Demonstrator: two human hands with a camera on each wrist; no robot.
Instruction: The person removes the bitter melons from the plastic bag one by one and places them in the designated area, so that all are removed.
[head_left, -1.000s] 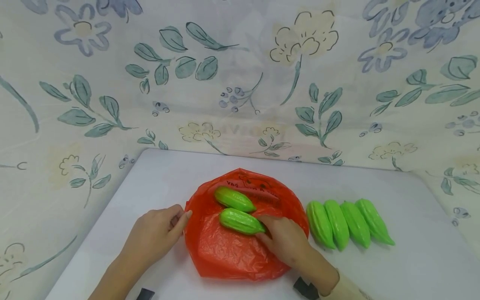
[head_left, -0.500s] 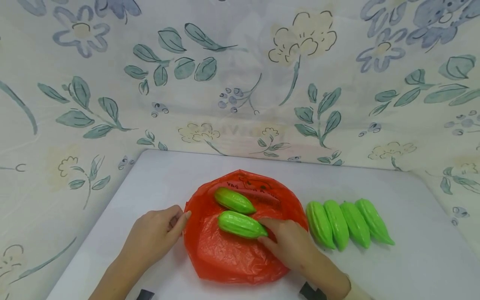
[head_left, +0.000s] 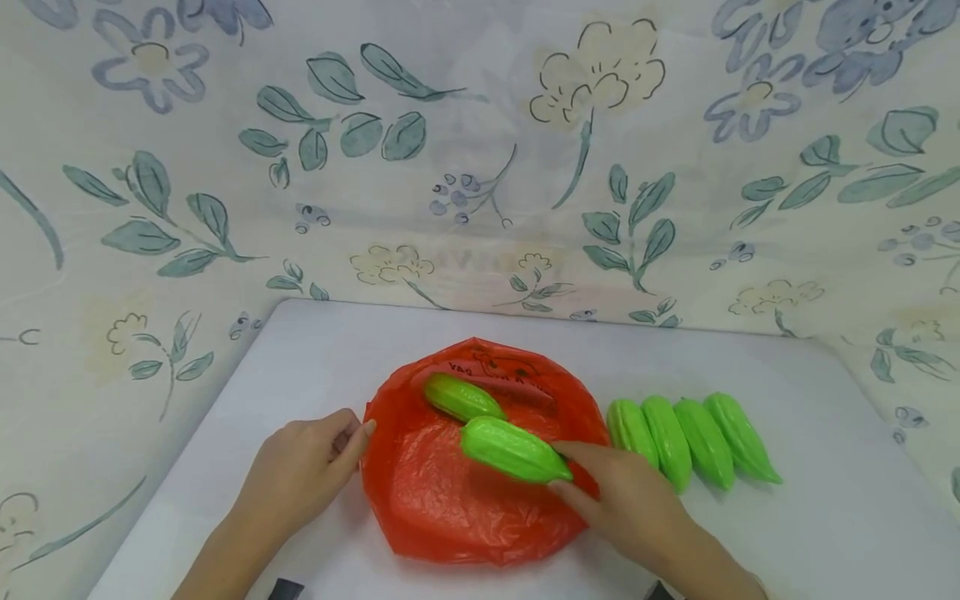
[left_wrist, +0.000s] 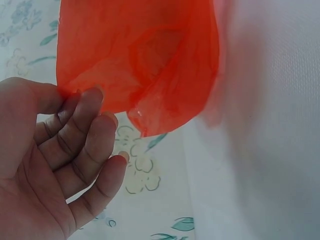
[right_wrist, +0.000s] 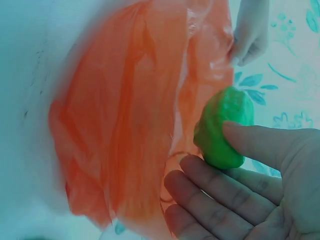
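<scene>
A red plastic bag (head_left: 442,508) stands with its mouth spread wide in the middle of the table. My left hand (head_left: 303,467) pinches the bag's left rim between thumb and forefinger, its other fingers loosely bent in the left wrist view. Between the thumb and fingers of my right hand (head_left: 630,500) is the pointed end of a green ridged gourd (head_left: 513,450), held over the bag's mouth. A second green gourd (head_left: 461,397) lies inside the bag, toward the back; the held one covers part of its front end.
Right of the bag, several more green gourds (head_left: 705,442) lie side by side on the white table (head_left: 832,517). My right hand partly covers the nearest one. A flower-patterned cloth (head_left: 480,150) hangs behind and beside the table.
My right hand has lifted the gourd from inside the bag and drawn it to the right, toward the rim. The left hand keeps its hold on the bag's edge.
</scene>
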